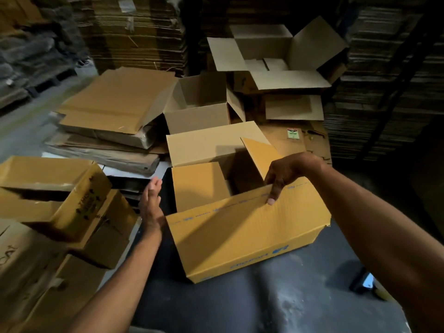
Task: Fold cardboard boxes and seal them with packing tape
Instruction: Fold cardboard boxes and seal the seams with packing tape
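A yellow cardboard box (245, 236) with blue print stands open on the dark floor in front of me, its flaps raised. My right hand (288, 174) grips the top edge of the near long flap, thumb on the outside and fingers curled over the inside. My left hand (151, 203) is beside the box's left end with straight fingers, its palm facing the box corner; whether it touches the box I cannot tell. The left short flap (199, 186) lies folded inward, and the right short flap (262, 155) stands up. No tape is in view.
Folded yellow boxes (55, 200) are stacked at my left. Flat cardboard sheets (115, 104) pile up beyond them. Several open brown boxes (199, 106) stand behind the yellow box. Tall stacks of flattened cardboard (134, 32) line the back. A small dark object (367, 282) lies at right.
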The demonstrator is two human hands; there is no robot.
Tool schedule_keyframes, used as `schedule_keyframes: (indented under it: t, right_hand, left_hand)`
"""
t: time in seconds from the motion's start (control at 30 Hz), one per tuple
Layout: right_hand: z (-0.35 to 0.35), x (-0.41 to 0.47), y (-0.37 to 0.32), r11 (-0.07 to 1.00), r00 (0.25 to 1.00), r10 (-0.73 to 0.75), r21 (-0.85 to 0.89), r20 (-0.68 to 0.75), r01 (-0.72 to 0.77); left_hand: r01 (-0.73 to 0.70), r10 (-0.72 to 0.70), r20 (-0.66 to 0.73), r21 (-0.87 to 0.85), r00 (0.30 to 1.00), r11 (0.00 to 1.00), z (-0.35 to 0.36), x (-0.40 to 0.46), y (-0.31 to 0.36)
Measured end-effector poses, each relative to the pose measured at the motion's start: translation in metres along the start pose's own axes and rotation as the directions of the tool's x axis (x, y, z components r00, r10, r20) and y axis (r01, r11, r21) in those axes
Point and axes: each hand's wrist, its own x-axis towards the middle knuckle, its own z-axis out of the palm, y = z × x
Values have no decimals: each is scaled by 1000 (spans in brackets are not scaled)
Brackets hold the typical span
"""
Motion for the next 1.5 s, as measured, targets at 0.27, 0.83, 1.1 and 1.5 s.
schedule_keyframes:
  t: [0.27, 0.83, 1.1, 1.5]
  right_hand:
    - [-8, 26, 6, 994, 995, -21, 104, -95, 31]
    - [87, 129, -1, 973, 877, 229, 108, -422, -202]
    - [163, 113, 52, 968, 824, 245, 171, -510, -183]
    - [212, 111, -30, 763, 554, 624, 582, -551, -280]
  left_hand:
    - [-438, 25, 673, 452, 739, 777, 4, -8, 79]
    - [-685, -243, 687, 721, 684, 110, 19, 16, -77]
    - [-639, -224, 631, 768, 743, 45, 34, -63, -76]
    - [-422, 50, 420, 905, 906, 58, 84, 210, 43]
